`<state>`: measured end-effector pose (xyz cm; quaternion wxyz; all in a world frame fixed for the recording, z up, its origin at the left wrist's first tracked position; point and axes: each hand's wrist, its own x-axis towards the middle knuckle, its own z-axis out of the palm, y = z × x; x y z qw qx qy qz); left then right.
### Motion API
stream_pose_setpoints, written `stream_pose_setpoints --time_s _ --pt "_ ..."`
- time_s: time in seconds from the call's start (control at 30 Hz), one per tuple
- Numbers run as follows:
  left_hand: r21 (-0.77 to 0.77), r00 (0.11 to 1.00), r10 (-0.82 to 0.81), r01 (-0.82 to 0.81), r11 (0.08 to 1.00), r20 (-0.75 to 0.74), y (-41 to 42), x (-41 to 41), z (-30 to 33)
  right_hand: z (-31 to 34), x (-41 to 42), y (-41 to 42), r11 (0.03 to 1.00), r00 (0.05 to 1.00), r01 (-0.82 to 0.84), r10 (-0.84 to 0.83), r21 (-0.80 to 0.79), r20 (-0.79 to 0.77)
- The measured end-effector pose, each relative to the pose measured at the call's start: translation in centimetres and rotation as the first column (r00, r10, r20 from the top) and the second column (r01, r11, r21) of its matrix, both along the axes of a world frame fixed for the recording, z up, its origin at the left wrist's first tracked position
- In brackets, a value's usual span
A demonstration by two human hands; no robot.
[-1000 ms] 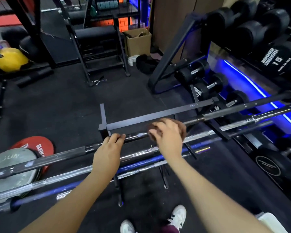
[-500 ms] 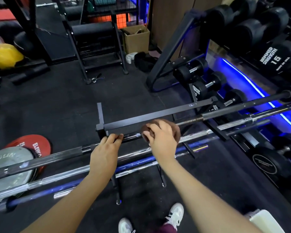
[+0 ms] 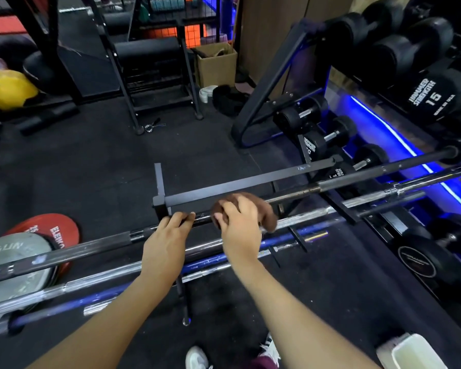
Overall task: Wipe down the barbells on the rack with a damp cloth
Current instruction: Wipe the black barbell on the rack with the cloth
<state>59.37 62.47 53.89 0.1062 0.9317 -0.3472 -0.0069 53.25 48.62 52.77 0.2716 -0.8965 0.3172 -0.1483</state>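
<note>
Gym floor [image 3: 91,161], dark barbell [image 3: 343,183], brown cloth [image 3: 266,215]

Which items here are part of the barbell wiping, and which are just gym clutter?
In use: brown cloth, black barbell, left hand, right hand, bar rack.
Lying about: cardboard box, yellow ball, red plate, dumbbells.

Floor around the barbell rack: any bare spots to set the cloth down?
Bare mat beyond the rack, toward the cardboard box; more nearside, by the shoes. Crowded: weight plates left, dumbbells right. Both hands occupy the top barbell.
</note>
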Motion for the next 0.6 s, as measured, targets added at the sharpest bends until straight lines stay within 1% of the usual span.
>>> stream_pose_setpoints --time_s 0.1,0.13,0.17,0.27,0.3,0.37,0.4,0.47,0.53,0.6 --pt "-0.026 1.0 0.0 0.0 1.0 -0.024 0.4 0.2 -0.1 -0.1 -1.0 -1.4 0.993 0.994 -0.111 0.11 -0.043 -0.022" --pt "-0.031 1.0 -0.014 0.013 0.999 -0.024 0.6 0.3 -0.2 -0.1 -1.6 -2.4 0.991 0.993 -0.119 0.117 -0.062 -0.029" --pt "-0.034 0.999 -0.029 0.029 0.999 -0.016 0.7 0.4 -0.3 -0.2 -2.1 -3.8 0.994 0.997 -0.081 0.08 -0.073 -0.017" --pt "-0.047 0.998 -0.048 0.049 0.998 0.031 1.3 0.7 -0.5 -0.1 -2.2 -6.8 0.988 0.984 0.156 -0.154 -0.016 0.087" --pt "-0.06 0.998 -0.039 0.042 0.997 0.041 1.5 0.6 -0.6 -0.2 -2.0 -7.0 0.98 0.976 0.201 -0.199 -0.007 0.091" --pt "-0.096 0.999 -0.021 0.023 0.995 0.025 2.1 0.4 -0.7 -0.5 -1.4 -5.8 0.975 0.972 0.221 -0.219 -0.019 0.088" --pt "-0.109 1.0 -0.007 0.008 0.994 0.011 2.4 0.2 -0.7 -0.6 -1.0 -4.5 0.979 0.976 0.199 -0.196 -0.029 0.093" --pt "-0.11 1.0 0.022 -0.023 0.994 -0.012 2.7 -0.2 -0.6 -0.8 -0.1 -0.7 0.994 0.991 0.101 -0.098 -0.031 0.089" --pt "-0.099 0.998 0.039 -0.043 0.994 -0.041 2.7 -0.5 -0.3 -0.8 0.9 3.3 0.999 0.999 -0.002 0.003 -0.036 0.043" --pt "-0.092 0.997 0.05 -0.056 0.994 -0.062 2.9 -0.5 -0.1 -0.5 1.5 5.7 0.992 0.997 -0.068 0.072 -0.109 0.039"
